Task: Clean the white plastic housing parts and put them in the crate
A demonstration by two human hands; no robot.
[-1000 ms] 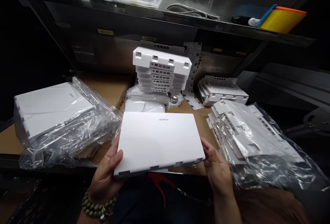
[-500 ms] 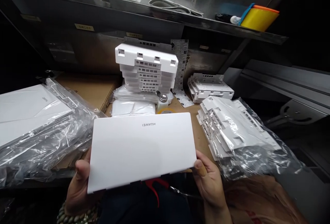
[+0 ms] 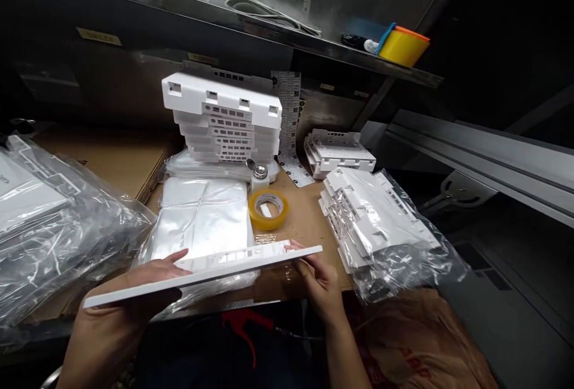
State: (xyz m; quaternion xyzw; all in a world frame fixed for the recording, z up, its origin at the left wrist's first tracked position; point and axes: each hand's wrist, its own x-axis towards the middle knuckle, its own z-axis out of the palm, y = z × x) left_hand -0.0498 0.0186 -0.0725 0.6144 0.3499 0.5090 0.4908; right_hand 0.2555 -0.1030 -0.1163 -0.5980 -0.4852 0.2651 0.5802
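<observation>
A white plastic cover (image 3: 224,270) is held nearly edge-on above the front of the bench, its slotted side facing away from me. My left hand (image 3: 130,293) grips its left end, with fingers along the far side. At the right end, my right hand (image 3: 318,281) is closed on it, fingers and thumb around the edge. Beneath and behind the cover lies a stack of clear plastic bags (image 3: 204,216). A roll of yellow tape (image 3: 286,213) sits beside the bags, a small white bottle with a metal top (image 3: 259,180) just behind.
Stacked white covers (image 3: 219,102) stand at the back. Bagged covers (image 3: 368,216) lie on the right, and more plastic-wrapped pieces (image 3: 40,198) on the left. A red air gun (image 3: 244,323) hangs below the front edge. Overhead, a shelf (image 3: 269,27) carries a yellow tub (image 3: 406,46).
The cover has tilted from its flat HUAWEI-marked face showing to nearly edge-on, moving lower and left. The tape and bags behind it have come into view. My view has shifted right.
</observation>
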